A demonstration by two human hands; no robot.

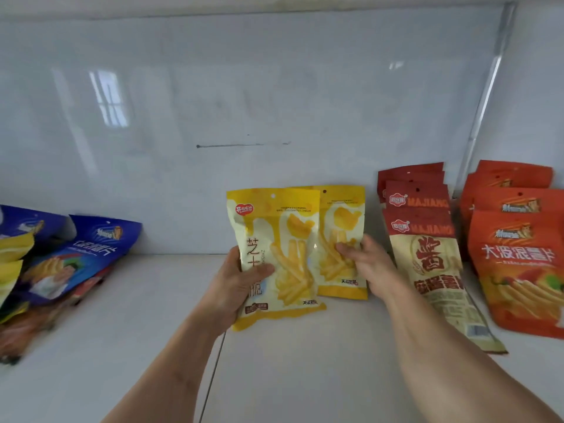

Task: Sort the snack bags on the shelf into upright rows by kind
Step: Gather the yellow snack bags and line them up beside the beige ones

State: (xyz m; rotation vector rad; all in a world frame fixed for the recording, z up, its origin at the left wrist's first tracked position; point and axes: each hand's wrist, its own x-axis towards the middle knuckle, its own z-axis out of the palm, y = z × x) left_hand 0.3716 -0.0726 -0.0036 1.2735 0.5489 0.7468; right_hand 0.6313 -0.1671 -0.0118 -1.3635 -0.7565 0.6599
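Over a white shelf point(128, 325) backed by glossy wall point(213, 87), left hand point(235, 288) grips one yellow bag point(274, 239); right hand point(370, 264) pinches another yellow bag point(341, 215) just behind it.

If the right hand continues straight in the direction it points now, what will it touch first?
The right hand already touches the rear yellow bag, fingers pointing left and back. Going on, it would likely push that bag into the front yellow bag in the left hand; depth is unclear.

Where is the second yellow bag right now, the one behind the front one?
Head view, centre shelf: the rear yellow bag stands upright, held by the right hand, between the front yellow bag and the Majiang bags.
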